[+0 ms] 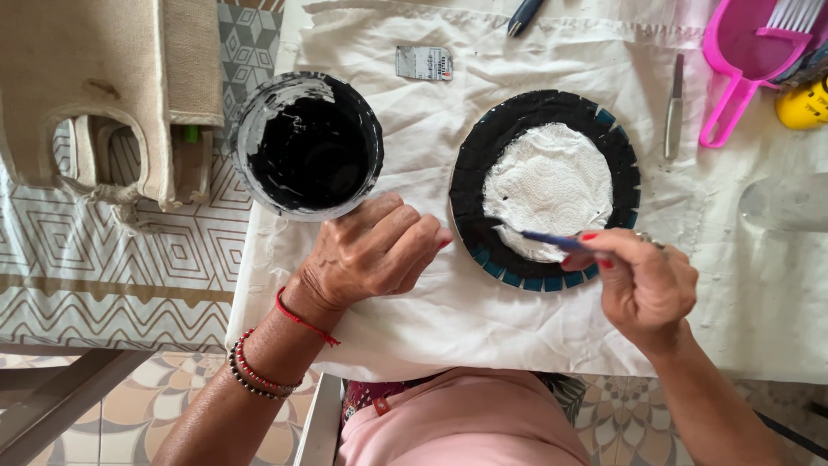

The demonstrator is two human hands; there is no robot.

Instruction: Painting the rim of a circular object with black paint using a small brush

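Paintbrush [552, 239], thin and blue-handled, is being pinched in the fingers [595, 250] of the right hand [642, 280], its tip lying on the black rim of a round mosaic plate [545, 190] with a white centre. Left hand [375, 252] is resting loosely curled on the white cloth [483, 319], holding nothing, just below a tub of black paint [308, 147]. Farther out, a metal tool [674, 108] and a pink scoop [742, 60] are lying on the tabletop [776, 285].
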